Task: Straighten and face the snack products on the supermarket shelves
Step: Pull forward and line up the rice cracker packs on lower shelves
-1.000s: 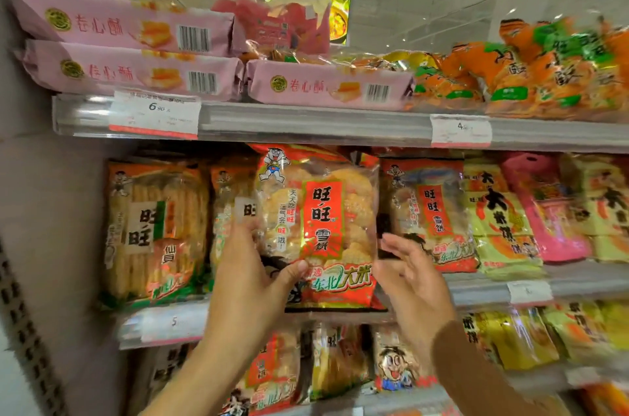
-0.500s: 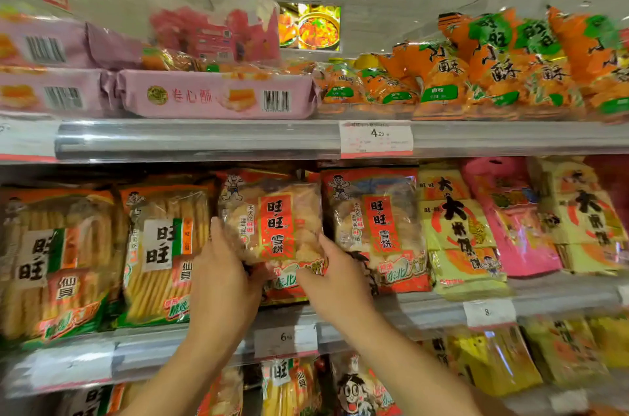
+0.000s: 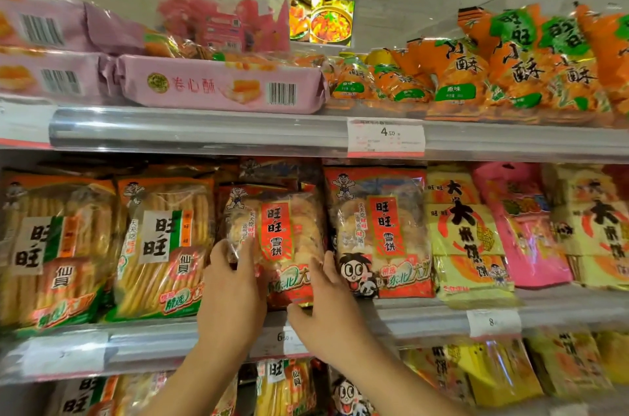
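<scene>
Shelving runs across the head view in 3 tiers, and the work sits on the middle shelf (image 3: pixel 425 312). At far left stand 2 green-and-orange stick-cracker bags (image 3: pixel 160 249), upright and facing out. Just right of them the left hand (image 3: pixel 231 296) reaches up, fingers spread and lying flat along the lower left edge of the red rice-cracker bag (image 3: pixel 279 238), pressing rather than curling round it; the thumb's place cannot be told. That bag stands on end, long axis vertical, label forward, its top tipped slightly back and set deeper than its neighbours. The right hand (image 3: pixel 326 310) meets the bag's lower right corner, fingers extended along the side and thumb under the bottom edge near the shelf lip, so it supports the bag without a clear wrapped hold. Both hands bracket the bag from below, with the bag lying above and ahead of the palms, each hand about equally near. Touching the bag's right side is a matching red bag (image 3: pixel 381 232), already squared to the front. Further right come yellow bags (image 3: pixel 466 238) and a pink bag (image 3: pixel 520 228). Judged from this, the next move is to draw the held bag forward until flush with that neighbour.
</scene>
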`<state>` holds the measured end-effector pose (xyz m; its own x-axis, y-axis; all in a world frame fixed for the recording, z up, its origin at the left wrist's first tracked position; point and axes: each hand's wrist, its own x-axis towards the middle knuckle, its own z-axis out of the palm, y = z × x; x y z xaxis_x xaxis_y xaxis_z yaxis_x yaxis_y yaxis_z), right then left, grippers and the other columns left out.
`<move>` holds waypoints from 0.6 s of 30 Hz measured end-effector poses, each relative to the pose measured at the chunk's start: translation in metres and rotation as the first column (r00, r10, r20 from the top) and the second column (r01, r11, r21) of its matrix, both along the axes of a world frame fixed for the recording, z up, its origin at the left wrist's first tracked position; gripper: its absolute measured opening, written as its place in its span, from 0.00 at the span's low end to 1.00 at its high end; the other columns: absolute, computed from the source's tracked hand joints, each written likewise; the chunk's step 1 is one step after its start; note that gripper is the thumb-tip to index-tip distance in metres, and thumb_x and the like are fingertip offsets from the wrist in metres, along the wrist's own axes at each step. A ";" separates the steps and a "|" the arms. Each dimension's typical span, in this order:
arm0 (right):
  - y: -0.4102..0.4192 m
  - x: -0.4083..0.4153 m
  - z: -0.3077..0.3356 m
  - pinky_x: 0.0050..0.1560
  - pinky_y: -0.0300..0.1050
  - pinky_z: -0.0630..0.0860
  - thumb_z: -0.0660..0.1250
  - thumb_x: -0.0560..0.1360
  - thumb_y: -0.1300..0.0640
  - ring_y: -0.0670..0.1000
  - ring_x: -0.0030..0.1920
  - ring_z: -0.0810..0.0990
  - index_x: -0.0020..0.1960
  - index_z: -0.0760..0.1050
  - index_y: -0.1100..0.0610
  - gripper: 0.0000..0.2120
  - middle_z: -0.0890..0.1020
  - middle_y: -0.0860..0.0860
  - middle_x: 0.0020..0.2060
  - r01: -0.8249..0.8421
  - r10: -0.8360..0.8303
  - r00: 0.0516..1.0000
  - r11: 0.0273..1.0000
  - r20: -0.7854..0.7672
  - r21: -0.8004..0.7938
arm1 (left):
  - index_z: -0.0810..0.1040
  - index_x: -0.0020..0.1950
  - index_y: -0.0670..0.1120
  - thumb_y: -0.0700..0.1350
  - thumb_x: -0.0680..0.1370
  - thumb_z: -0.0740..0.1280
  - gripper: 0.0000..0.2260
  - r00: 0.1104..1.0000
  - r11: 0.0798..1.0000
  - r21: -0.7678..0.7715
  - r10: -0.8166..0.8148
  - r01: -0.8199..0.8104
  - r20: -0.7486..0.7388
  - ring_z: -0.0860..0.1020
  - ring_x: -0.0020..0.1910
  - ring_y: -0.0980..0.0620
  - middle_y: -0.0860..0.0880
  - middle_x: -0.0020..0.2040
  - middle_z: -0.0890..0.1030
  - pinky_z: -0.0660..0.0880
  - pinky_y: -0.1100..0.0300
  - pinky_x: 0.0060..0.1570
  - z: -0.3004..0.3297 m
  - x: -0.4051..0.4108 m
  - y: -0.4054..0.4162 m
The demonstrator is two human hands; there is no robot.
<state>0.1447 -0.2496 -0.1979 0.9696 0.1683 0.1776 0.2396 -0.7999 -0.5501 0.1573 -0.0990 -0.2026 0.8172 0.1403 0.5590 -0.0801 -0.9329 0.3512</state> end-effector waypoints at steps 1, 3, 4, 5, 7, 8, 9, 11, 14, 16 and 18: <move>-0.001 -0.001 0.000 0.73 0.45 0.55 0.61 0.77 0.45 0.53 0.78 0.46 0.79 0.44 0.52 0.38 0.37 0.50 0.77 -0.002 0.002 1.000 1.000 0.011 0.004 | 0.65 0.74 0.45 0.42 0.75 0.70 0.28 1.000 1.000 0.002 -0.011 0.011 0.014 0.66 0.66 0.29 0.30 0.69 0.65 0.73 0.39 0.56 -0.001 0.000 -0.001; -0.003 -0.006 0.001 0.74 0.44 0.54 0.61 0.78 0.46 0.50 0.78 0.44 0.79 0.46 0.51 0.36 0.37 0.47 0.77 -0.016 0.014 0.999 0.999 0.044 0.034 | 0.66 0.74 0.42 0.38 0.73 0.72 0.31 0.999 0.999 0.022 -0.027 0.026 0.047 0.62 0.68 0.28 0.27 0.70 0.62 0.70 0.36 0.60 -0.001 -0.002 -0.002; -0.006 -0.010 0.000 0.74 0.43 0.54 0.61 0.78 0.46 0.49 0.78 0.43 0.79 0.47 0.49 0.35 0.37 0.45 0.77 -0.028 0.024 0.998 0.998 0.063 0.061 | 0.66 0.73 0.41 0.35 0.71 0.73 0.32 0.997 0.999 0.042 -0.030 0.027 0.075 0.61 0.68 0.26 0.26 0.70 0.61 0.69 0.33 0.61 0.000 -0.003 -0.002; -0.010 -0.016 0.000 0.74 0.43 0.55 0.61 0.78 0.47 0.46 0.77 0.43 0.79 0.48 0.46 0.34 0.37 0.41 0.77 -0.041 0.034 0.997 0.995 0.076 0.095 | 0.67 0.73 0.40 0.33 0.68 0.73 0.34 0.993 0.998 0.052 -0.037 0.031 0.110 0.61 0.68 0.25 0.25 0.70 0.60 0.67 0.32 0.61 0.000 -0.004 -0.003; -0.024 -0.031 -0.002 0.73 0.43 0.57 0.61 0.77 0.47 0.37 0.75 0.42 0.76 0.47 0.38 0.33 0.37 0.31 0.74 -0.075 0.059 0.993 0.984 0.098 0.162 | 0.70 0.70 0.39 0.34 0.67 0.73 0.31 0.972 0.996 0.030 -0.088 0.083 0.218 0.61 0.67 0.25 0.26 0.70 0.60 0.65 0.30 0.59 0.003 -0.005 -0.008; -0.033 -0.039 -0.003 0.71 0.41 0.59 0.60 0.76 0.46 0.31 0.72 0.43 0.74 0.45 0.33 0.33 0.38 0.28 0.73 -0.091 0.071 0.991 0.980 0.116 0.177 | 0.72 0.68 0.39 0.37 0.69 0.71 0.27 0.948 0.991 0.017 -0.135 0.136 0.288 0.63 0.66 0.25 0.26 0.69 0.62 0.65 0.30 0.57 0.005 -0.006 -0.013; -0.044 -0.047 -0.005 0.69 0.38 0.59 0.59 0.76 0.44 0.25 0.69 0.43 0.72 0.44 0.30 0.32 0.39 0.25 0.72 -0.092 0.069 0.989 0.980 0.134 0.176 | 0.73 0.66 0.39 0.40 0.70 0.68 0.24 0.918 0.979 0.020 -0.197 0.202 0.343 0.64 0.64 0.26 0.27 0.68 0.63 0.66 0.31 0.56 0.006 -0.007 -0.020; -0.071 -0.063 -0.011 0.63 0.27 0.55 0.57 0.75 0.42 0.20 0.65 0.44 0.70 0.45 0.29 0.30 0.42 0.24 0.72 -0.043 0.019 0.984 0.990 0.177 0.135 | 0.73 0.65 0.40 0.45 0.71 0.63 0.22 0.859 0.933 0.073 -0.353 0.352 0.371 0.68 0.63 0.28 0.30 0.67 0.66 0.66 0.36 0.57 0.007 -0.011 -0.045; -0.123 -0.080 -0.018 0.55 0.15 0.53 0.59 0.77 0.45 0.20 0.63 0.53 0.75 0.55 0.38 0.28 0.48 0.28 0.74 0.116 -0.125 0.954 0.992 0.273 0.047 | 0.74 0.64 0.43 0.48 0.71 0.60 0.22 0.752 0.806 0.141 -0.588 0.575 0.297 0.68 0.65 0.33 0.37 0.66 0.70 0.65 0.41 0.59 0.004 -0.026 -0.097; -0.165 -0.087 -0.021 0.57 0.16 0.55 0.62 0.78 0.50 0.23 0.65 0.57 0.75 0.59 0.43 0.27 0.51 0.31 0.73 0.212 -0.210 0.938 0.977 0.277 0.023 | 0.74 0.65 0.44 0.46 0.71 0.63 0.22 0.684 0.723 0.194 -0.690 0.663 0.236 0.70 0.64 0.35 0.39 0.65 0.72 0.68 0.41 0.59 -0.001 -0.032 -0.132; -0.210 -0.091 -0.022 0.67 0.26 0.54 0.62 0.79 0.53 0.35 0.73 0.55 0.75 0.59 0.45 0.26 0.55 0.36 0.73 0.294 -0.281 0.920 0.956 0.272 -0.007 | 0.74 0.66 0.44 0.46 0.71 0.64 0.23 0.642 0.665 0.240 -0.746 0.708 0.174 0.71 0.64 0.37 0.40 0.65 0.73 0.70 0.41 0.60 -0.006 -0.034 -0.163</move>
